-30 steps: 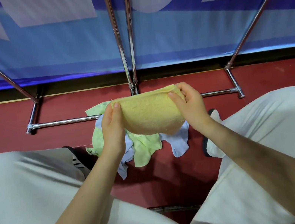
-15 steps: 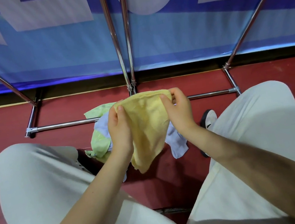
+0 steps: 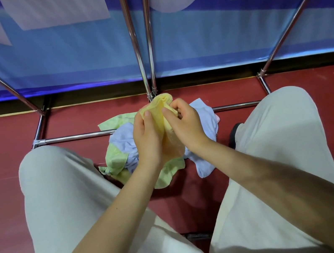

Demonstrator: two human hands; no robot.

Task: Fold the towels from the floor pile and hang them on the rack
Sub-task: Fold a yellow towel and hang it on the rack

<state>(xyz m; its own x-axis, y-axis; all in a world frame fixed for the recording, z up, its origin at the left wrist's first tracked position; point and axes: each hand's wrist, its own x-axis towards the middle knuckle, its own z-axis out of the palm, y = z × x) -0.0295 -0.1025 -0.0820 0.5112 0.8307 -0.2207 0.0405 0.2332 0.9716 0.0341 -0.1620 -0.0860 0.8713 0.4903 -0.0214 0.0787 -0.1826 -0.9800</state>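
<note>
Both hands up close together: left hand and right hand each pinching the yellow towel, halves pressed together to set the fold, held over the floor pile, the rack waiting just beyond

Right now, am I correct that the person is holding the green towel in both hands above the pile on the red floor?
Not quite: the towel in both hands is yellow, not green. The head view shows the left hand and right hand gripping the yellow towel above the pile on the red floor; the green towel lies in that pile.
</note>
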